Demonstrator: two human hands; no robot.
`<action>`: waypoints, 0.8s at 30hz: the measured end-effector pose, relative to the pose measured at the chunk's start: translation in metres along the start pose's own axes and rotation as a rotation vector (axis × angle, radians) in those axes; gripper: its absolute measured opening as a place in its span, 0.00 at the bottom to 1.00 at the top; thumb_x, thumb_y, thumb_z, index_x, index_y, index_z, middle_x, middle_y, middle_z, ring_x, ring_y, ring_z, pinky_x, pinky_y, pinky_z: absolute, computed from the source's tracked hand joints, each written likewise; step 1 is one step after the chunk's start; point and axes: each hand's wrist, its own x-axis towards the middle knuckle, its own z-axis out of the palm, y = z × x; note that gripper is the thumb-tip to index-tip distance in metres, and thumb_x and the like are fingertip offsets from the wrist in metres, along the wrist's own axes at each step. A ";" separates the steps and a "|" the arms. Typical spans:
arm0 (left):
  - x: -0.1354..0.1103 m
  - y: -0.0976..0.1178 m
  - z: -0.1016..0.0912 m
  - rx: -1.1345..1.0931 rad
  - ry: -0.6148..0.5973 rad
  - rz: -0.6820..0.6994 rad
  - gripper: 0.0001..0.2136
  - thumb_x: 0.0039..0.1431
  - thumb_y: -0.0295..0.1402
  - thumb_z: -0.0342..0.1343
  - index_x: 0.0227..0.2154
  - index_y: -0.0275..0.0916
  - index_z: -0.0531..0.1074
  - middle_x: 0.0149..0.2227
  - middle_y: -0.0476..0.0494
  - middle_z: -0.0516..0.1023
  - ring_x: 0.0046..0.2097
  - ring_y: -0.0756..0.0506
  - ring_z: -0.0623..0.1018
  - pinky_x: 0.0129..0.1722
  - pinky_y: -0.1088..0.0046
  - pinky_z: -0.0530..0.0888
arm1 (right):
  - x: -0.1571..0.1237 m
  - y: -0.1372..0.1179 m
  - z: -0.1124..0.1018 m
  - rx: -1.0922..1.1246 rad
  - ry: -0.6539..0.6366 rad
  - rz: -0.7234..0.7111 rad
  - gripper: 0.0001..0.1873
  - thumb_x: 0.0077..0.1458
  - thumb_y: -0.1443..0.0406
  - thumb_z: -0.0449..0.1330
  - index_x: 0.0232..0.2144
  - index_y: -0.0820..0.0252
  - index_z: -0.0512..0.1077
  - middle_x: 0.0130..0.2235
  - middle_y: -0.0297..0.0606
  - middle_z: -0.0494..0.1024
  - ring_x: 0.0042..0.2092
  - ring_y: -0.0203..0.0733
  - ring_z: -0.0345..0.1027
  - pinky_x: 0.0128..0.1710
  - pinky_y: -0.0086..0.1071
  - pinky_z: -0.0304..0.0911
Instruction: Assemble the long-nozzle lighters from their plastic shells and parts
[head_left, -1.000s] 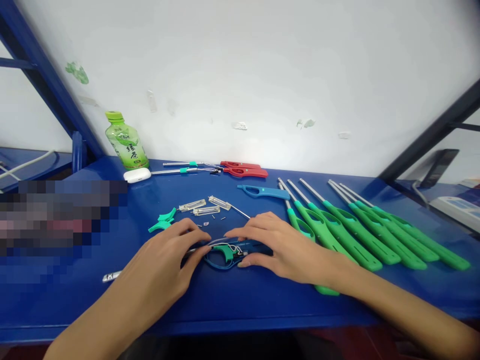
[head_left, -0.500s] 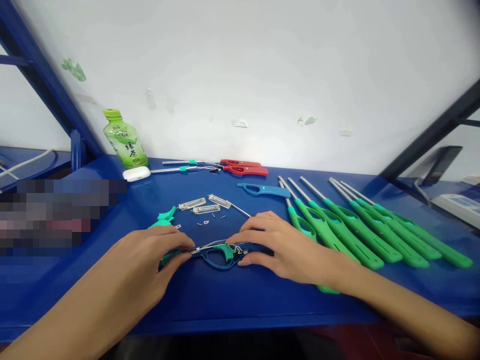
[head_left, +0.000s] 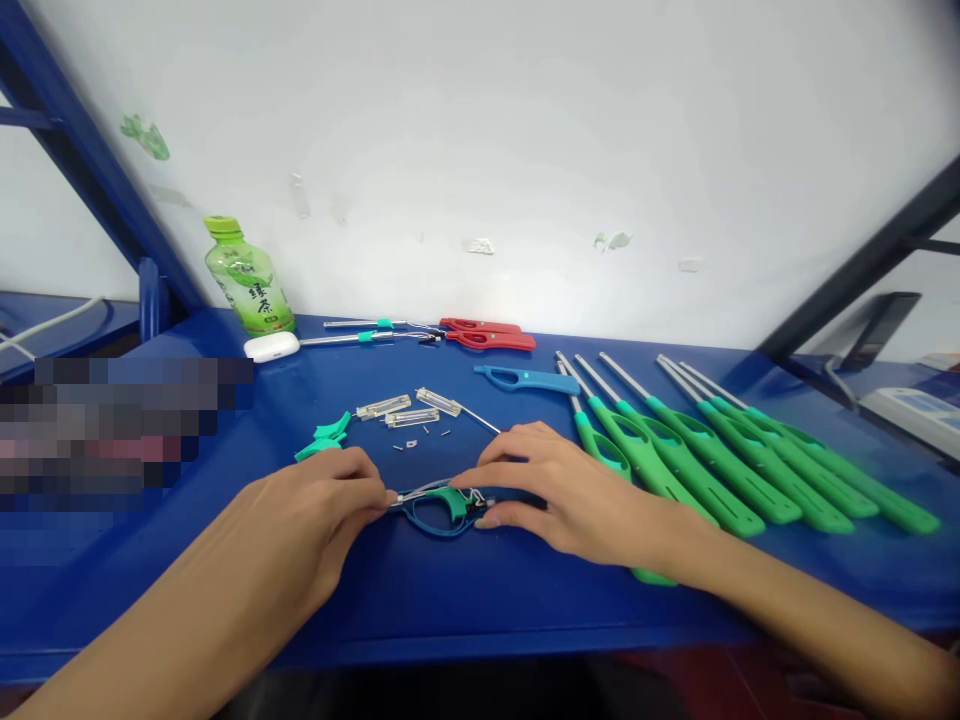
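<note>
A blue lighter half-shell (head_left: 433, 531) lies on the table in front of me with its inside up. Set in it are a green trigger (head_left: 454, 503) and thin pale wires (head_left: 474, 495). My left hand (head_left: 319, 515) pinches the metal tube (head_left: 403, 499) at the shell's left end, thumb against forefinger. My right hand (head_left: 551, 490) grips the shell's handle end between thumb and fingers, hiding most of it. Just beyond my left hand are loose green triggers (head_left: 327, 436). Clear fuel tanks (head_left: 412, 417) lie behind the shell, with small screws (head_left: 426, 431) near them.
Several green lighters (head_left: 701, 470) lie fanned out at the right, partly under my right forearm. Red shells (head_left: 491, 338), a blue shell (head_left: 536, 381) and metal tubes with wires (head_left: 345, 339) lie farther back. A tea bottle (head_left: 251, 280) and a white case (head_left: 271, 347) stand at back left.
My left fingertips have shifted slightly right along the tube and closed into a tighter pinch. The green piece by those fingers is now hidden. My right hand stays in place.
</note>
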 end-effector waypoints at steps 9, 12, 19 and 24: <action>-0.002 0.009 0.027 0.047 0.162 -0.009 0.17 0.74 0.39 0.49 0.31 0.44 0.77 0.38 0.46 0.79 0.33 0.46 0.77 0.34 0.67 0.71 | 0.000 0.001 0.001 -0.009 0.023 -0.027 0.18 0.71 0.57 0.67 0.60 0.49 0.81 0.52 0.40 0.83 0.52 0.48 0.76 0.55 0.43 0.67; 0.003 0.007 0.030 0.026 0.186 -0.004 0.17 0.74 0.40 0.50 0.33 0.44 0.79 0.36 0.48 0.79 0.27 0.48 0.72 0.31 0.68 0.70 | -0.001 0.001 0.001 -0.007 0.031 -0.037 0.17 0.71 0.57 0.67 0.59 0.48 0.82 0.52 0.40 0.84 0.52 0.48 0.77 0.55 0.43 0.67; 0.008 0.004 0.030 -0.046 0.195 0.047 0.17 0.75 0.39 0.50 0.39 0.51 0.86 0.37 0.50 0.82 0.31 0.49 0.78 0.33 0.72 0.73 | 0.000 -0.003 -0.001 -0.007 0.015 0.009 0.24 0.71 0.56 0.67 0.66 0.51 0.75 0.61 0.43 0.81 0.60 0.51 0.75 0.62 0.46 0.67; 0.008 0.007 0.030 -0.079 0.202 0.045 0.17 0.74 0.39 0.51 0.38 0.50 0.86 0.37 0.50 0.82 0.27 0.51 0.74 0.34 0.72 0.74 | 0.001 -0.002 -0.001 0.026 -0.047 0.010 0.25 0.74 0.55 0.63 0.69 0.49 0.72 0.66 0.42 0.79 0.64 0.53 0.73 0.69 0.53 0.62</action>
